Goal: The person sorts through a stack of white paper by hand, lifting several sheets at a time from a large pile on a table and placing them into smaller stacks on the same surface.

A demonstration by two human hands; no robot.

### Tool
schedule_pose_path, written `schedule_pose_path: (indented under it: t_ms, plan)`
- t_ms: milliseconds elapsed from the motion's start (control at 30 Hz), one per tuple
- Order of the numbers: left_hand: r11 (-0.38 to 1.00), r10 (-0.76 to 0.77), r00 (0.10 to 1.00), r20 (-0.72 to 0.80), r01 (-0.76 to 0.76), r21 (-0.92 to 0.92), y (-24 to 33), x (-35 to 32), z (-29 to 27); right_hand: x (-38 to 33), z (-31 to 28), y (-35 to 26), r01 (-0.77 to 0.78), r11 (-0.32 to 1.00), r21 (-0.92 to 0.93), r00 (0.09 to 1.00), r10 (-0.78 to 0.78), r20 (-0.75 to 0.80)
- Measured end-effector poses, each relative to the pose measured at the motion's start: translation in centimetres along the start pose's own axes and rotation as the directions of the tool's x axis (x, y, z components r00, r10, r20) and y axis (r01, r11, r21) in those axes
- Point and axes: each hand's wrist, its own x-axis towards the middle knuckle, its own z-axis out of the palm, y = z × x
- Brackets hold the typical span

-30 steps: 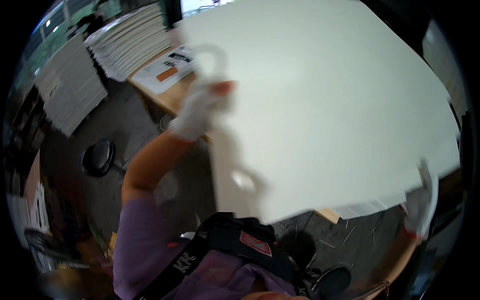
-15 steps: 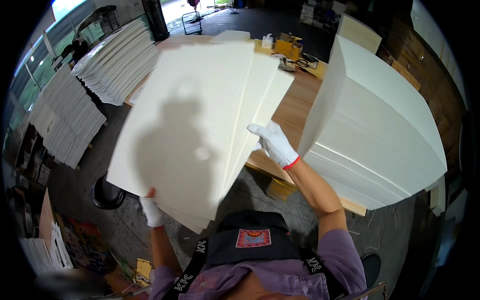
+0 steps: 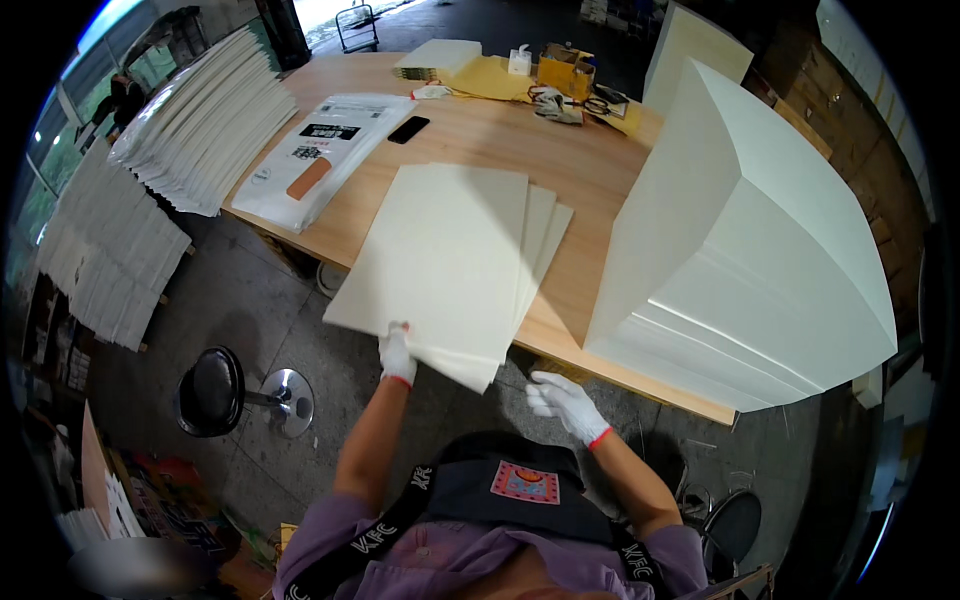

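L hand (image 3: 397, 353) pinched, R hand (image 3: 562, 397) loose

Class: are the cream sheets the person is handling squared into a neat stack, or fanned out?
Fanned out. The cream sheets lie flat on the wooden table, their right edges stepped; the left hand grips the overhanging near edge.

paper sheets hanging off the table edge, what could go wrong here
1. The fanned cream sheets overhang the wooden table; only the left hand grips their edge, so they might slide or droop off.
2. The right hand is off them, so they could fan out further.
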Motion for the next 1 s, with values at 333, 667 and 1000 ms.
schedule_pose_path:
  t_ms: [333,667,1000]
  plan:
    - [0.954,-0.269,0.96,-0.074,0.276,0.119,-2.0,9.8,9.0,-7.1,-2.5,2.0,0.129,0.99,0.061,0.921,-0.097,-0.377]
    - [0.941,0.338,0.929,0.154,-0.329,-0.082,9.1,-3.5,20.8,-15.4,-7.1,-2.7,0.238,0.971,-0.017,0.893,-0.226,-0.39]
    - [-0.084,0.235,-0.679,0.695,-0.727,-0.682,22.9,-37.3,47.4,-35.5,-12.3,-24.2,0.301,0.69,-0.659,0.376,-0.72,-0.583]
